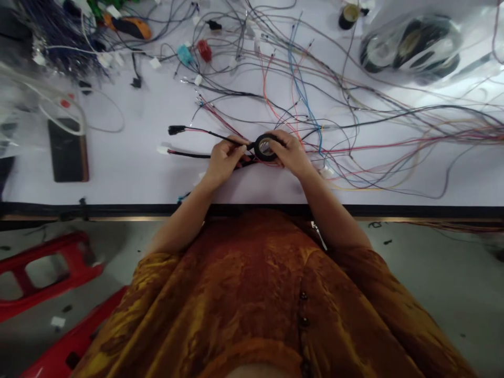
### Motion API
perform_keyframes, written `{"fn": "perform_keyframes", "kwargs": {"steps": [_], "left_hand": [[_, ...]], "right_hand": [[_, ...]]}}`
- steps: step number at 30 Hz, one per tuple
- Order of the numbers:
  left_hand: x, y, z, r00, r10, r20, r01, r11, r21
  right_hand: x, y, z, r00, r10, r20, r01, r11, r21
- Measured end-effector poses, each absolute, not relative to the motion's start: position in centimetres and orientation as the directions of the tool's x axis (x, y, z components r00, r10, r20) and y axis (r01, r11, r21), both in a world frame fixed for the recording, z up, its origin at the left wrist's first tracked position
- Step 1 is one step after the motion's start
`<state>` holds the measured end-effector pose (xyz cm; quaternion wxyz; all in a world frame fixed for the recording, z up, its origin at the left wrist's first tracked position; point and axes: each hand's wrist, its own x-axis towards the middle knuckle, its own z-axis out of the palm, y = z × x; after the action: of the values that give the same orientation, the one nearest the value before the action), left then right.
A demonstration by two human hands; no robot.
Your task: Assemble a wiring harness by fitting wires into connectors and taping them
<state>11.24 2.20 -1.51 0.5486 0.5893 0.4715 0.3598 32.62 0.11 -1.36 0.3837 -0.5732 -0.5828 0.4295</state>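
One black, ring-shaped tape roll [258, 149]: right hand [292, 153] is gripping it; left hand [224, 160] is pinching wires [214, 134], two branches [191, 155] projecting.

Single head-worn cam, facing forward and steeply down at the table [137, 181]. Close range: left hand [226, 157] and right hand [292, 152] just above centre, wearer's torso [252, 283] fills the bottom.

On the left of the tabletop [137, 181] lies a dark phone [65, 155], with a white looped cable [81, 107] over its far end. An orange-and-black tool handle [132, 27] rests far left. Far right, a clear plastic bag [474, 39] holds black rolls [427, 44], a small dark spool [348, 18] just left of it. Near left, two red pieces [73, 265] stand on the floor [134, 236].
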Motion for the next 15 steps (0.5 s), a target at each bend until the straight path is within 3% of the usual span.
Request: {"fn": "perform_keyframes", "kwargs": {"steps": [8, 11, 15], "left_hand": [[12.0, 2.7, -2.3, 0.238, 0.97, -0.053, 0.261, -0.011, 0.965], [12.1, 3.1, -0.7, 0.325, 0.946, -0.014, 0.377, -0.116, 0.919], [13.0, 4.2, 2.4, 0.5, 0.865, 0.043, 0.528, -0.344, 0.777]], "right_hand": [[32.8, -3.9, -0.5, -0.131, 0.987, 0.095, 0.406, 0.141, -0.903], [31.4, -5.8, -0.2, -0.134, 0.985, 0.113, 0.464, 0.163, -0.871], [28.9, -7.1, -0.4, -0.097, 0.995, 0.034, 0.427, 0.072, -0.902]]}}
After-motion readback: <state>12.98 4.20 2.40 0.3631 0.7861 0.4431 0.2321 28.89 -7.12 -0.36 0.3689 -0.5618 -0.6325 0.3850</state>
